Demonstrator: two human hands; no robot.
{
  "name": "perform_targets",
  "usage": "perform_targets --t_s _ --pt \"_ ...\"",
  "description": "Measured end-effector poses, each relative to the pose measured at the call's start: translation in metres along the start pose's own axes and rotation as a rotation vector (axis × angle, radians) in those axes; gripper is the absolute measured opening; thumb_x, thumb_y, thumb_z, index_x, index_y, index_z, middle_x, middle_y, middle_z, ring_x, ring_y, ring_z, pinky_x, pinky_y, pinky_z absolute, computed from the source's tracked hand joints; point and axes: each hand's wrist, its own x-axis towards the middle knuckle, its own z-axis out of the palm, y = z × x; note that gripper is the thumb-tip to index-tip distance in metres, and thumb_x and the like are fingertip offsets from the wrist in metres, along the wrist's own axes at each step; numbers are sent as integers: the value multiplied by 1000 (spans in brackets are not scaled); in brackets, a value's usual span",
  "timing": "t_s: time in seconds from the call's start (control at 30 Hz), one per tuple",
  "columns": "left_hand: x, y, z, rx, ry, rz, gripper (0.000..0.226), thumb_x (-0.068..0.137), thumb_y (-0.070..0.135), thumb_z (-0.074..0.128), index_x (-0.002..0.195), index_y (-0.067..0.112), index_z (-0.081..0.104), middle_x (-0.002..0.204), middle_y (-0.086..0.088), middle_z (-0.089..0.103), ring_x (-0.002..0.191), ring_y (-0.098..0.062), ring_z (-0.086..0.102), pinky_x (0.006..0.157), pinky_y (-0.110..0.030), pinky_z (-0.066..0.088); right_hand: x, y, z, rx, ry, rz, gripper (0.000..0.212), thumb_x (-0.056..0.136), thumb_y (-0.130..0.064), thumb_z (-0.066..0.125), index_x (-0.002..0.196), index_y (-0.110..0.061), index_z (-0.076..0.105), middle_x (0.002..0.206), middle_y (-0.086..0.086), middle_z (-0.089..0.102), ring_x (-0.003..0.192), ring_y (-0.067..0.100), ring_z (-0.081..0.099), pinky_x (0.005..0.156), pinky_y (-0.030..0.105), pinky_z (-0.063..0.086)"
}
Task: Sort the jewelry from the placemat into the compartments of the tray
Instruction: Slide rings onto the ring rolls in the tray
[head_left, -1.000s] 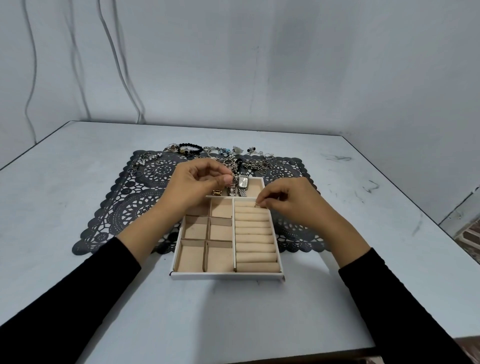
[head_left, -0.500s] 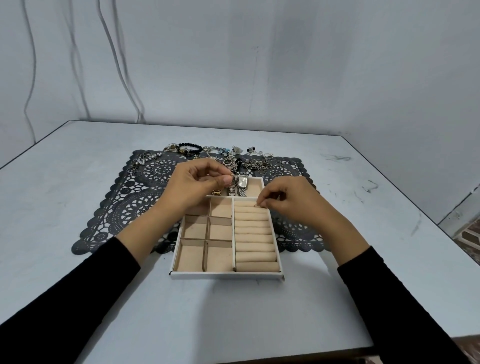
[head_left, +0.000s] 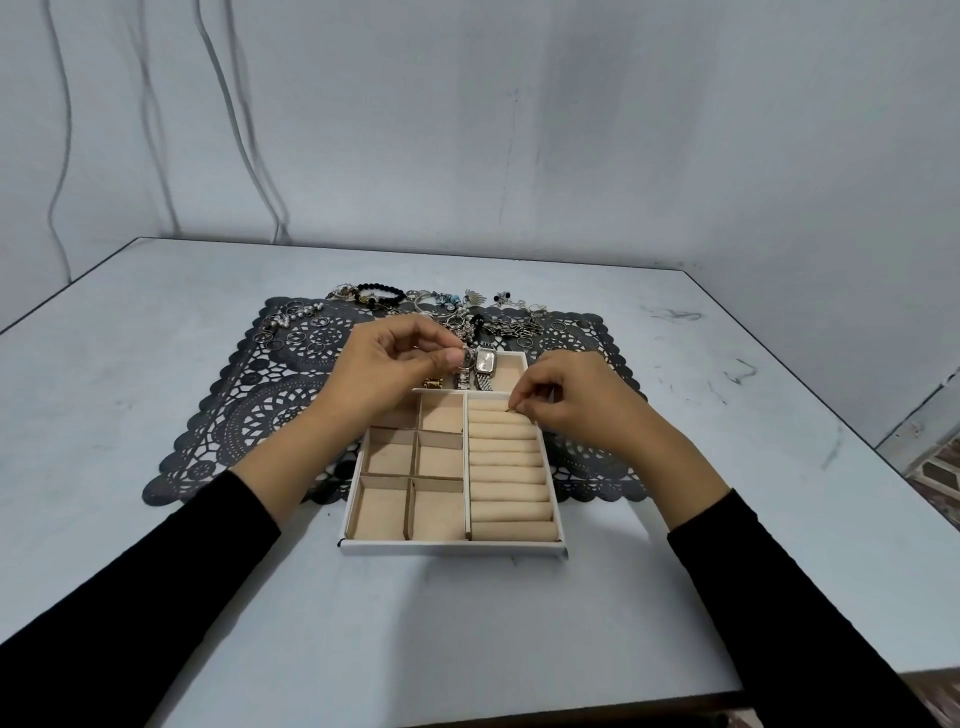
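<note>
In the head view, the tray (head_left: 452, 546) sits at the centre of the frame, its far half on the placemat (head_left: 249, 415) and its near half on the surface (head_left: 156, 571). Your left grip (head_left: 384, 369) hangs above the tray's upper left corner, thumb and forefinger pinched on what looks like a ring (head_left: 467, 357). Your right grip (head_left: 566, 400) is over the tray's upper right, fingertips closed on a small piece (head_left: 511, 409) and touching the topmost of the rolls (head_left: 511, 483). That piece is too small to name, though the spot suggests you are seating it in the first slot. Little is sorted so far. A watch (head_left: 485, 364) and a gold item (head_left: 432, 383) lie in the long compartment along the tray's far edge. The square compartments (head_left: 410, 483) on the left that show are bare, one being partly hidden under your left wrist, and the lower rolls carry nothing. Most of the work is left: a tangled pile (head_left: 467, 312) of chains and charms lies along the placemat's top edge, a black bracelet (head_left: 382, 293) lies at the pile's left end, and loose rings (head_left: 291, 327) are scattered in the placemat's upper left corner. I judge the task to be in its early part, with the rolls just being started.
</note>
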Motion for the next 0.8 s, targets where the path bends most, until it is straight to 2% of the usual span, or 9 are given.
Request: perform_targets --t_s 0.13,0.27,0.33,0.47,0.57,0.63,0.73,0.8 --pt "-1 2 0 -4 -5 0 12 80 2 74 91 7 71 85 -7 72 75 -4 68 73 -14 53 1 0 1 -67 0 -2 15 82 -5 64 87 -13 76 87 -1 65 78 11 61 64 6 41" --pt "-2 2 0 -10 -2 -6 12 80 2 74 89 10 72 84 -5 72 75 -5 68 75 -16 54 1 1 3 -96 21 -19 16 82 -4 63 85 -13 75 88 2 64 78 12 59 69 17 47" --pt "-2 2 0 -10 -3 -6 12 80 2 74 88 11 72 84 -5 72 76 -6 68 75 -16 54 1 3 2 -71 25 -21 15 81 -5 64 84 -14 75 85 0 64 76 10 59 68 15 46" --pt "-2 3 2 -7 1 -10 12 79 3 75 88 11 72 84 -5 71 74 -4 67 74 -15 53 -5 12 -2 206 75 41 12 82 -8 70 88 -17 74 85 -3 68 78 6 62 69 11 48" --pt "-3 4 2 2 -8 -3 13 80 1 74 86 12 72 83 -5 71 71 -3 67 74 -14 54 -8 18 -1 425 211 102 17 82 -9 71 97 -17 73 90 -1 71 85 9 66 78 16 53" --pt "-4 4 2 7 -15 3 14 80 0 74 85 13 71 83 -5 71 71 -4 67 73 -13 53 -8 22 3 482 320 139 19 84 -11 70 102 -17 71 94 -2 71 88 9 66 81 17 53" --pt "-5 4 3 13 -24 10 14 79 -2 74 86 10 71 83 -8 71 71 -4 67 71 -12 53 -10 30 11 350 413 205 24 89 -21 65 113 -18 67 102 -5 69 93 5 62 84 18 50" --pt "-4 3 3 21 -29 12 15 79 -2 74 85 11 71 84 -9 72 71 -7 66 72 -13 54 -12 37 15 177 416 221 31 91 -25 61 121 -17 63 116 -3 65 105 8 59 93 20 43"
